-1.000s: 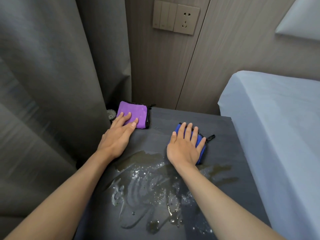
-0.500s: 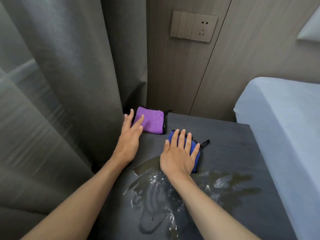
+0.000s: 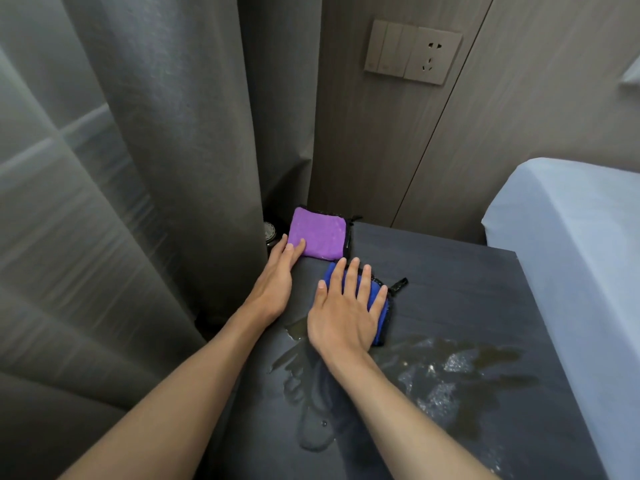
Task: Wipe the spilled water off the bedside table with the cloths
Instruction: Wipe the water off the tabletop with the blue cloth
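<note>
Right hand flat, fingers spread on folded blue microfibre cloth at spilled water edge, left hand fingertips open on folded purple cloth, dark bench rear; best pressed firmly, drawn through puddle; wetness under palm unclear.

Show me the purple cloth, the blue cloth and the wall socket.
purple cloth [image 3: 318, 237], head view, middle of its top face
blue cloth [image 3: 379, 317], head view, right edge beside the fingers
wall socket [image 3: 431, 57], head view, between its holes
</note>
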The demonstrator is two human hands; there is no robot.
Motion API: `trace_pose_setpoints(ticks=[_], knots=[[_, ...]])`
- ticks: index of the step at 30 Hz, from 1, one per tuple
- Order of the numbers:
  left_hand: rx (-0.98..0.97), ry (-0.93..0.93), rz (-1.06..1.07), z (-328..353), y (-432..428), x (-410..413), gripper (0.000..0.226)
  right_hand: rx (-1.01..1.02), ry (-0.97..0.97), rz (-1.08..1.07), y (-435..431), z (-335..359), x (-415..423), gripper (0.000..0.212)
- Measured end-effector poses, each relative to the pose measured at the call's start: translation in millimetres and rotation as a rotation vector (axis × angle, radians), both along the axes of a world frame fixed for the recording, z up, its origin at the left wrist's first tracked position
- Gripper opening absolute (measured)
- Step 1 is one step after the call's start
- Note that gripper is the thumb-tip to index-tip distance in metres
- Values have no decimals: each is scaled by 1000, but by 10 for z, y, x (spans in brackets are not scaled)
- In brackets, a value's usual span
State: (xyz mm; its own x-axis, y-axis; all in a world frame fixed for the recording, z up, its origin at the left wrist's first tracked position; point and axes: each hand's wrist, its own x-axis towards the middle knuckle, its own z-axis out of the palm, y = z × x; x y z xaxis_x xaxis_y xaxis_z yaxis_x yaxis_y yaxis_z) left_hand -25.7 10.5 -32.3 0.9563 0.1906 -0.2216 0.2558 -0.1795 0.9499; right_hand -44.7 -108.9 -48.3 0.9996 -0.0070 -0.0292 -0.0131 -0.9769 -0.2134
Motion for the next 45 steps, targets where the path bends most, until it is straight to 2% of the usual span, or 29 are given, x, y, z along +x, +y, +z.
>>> trace_pose_setpoints(ticks=[7,11,16,24,29,31,33,37,41,45], knots=[[-46,-44,9,-10,3,-29,65,13,13,75,187,10,-16,60],[-66,-45,-12,10,6,-45,77,4,5,114,215,11,-29,60],[-47,-63,-28,-12,24,-44,63,4,11,214,261,11,-31,60],[-102,-146,35,-40,58,-97,46,-96,-15,572,167,59,76,60],[-179,-145,29,-80,118,-71,51,-143,4,895,-71,104,161,60],[-149,-127,5,-89,140,-92,56,-142,13,1021,-177,138,204,57],[-123,-110,-9,-81,148,-140,71,-155,20,1139,-285,176,250,55],[-21,-109,-85,-171,160,-256,68,-184,22,1298,-458,238,322,54],[64,-89,-116,-207,167,-324,66,-197,41,1343,-564,263,361,53],[299,-196,-158,-194,176,-328,66,-226,75,1349,-702,255,399,53]])
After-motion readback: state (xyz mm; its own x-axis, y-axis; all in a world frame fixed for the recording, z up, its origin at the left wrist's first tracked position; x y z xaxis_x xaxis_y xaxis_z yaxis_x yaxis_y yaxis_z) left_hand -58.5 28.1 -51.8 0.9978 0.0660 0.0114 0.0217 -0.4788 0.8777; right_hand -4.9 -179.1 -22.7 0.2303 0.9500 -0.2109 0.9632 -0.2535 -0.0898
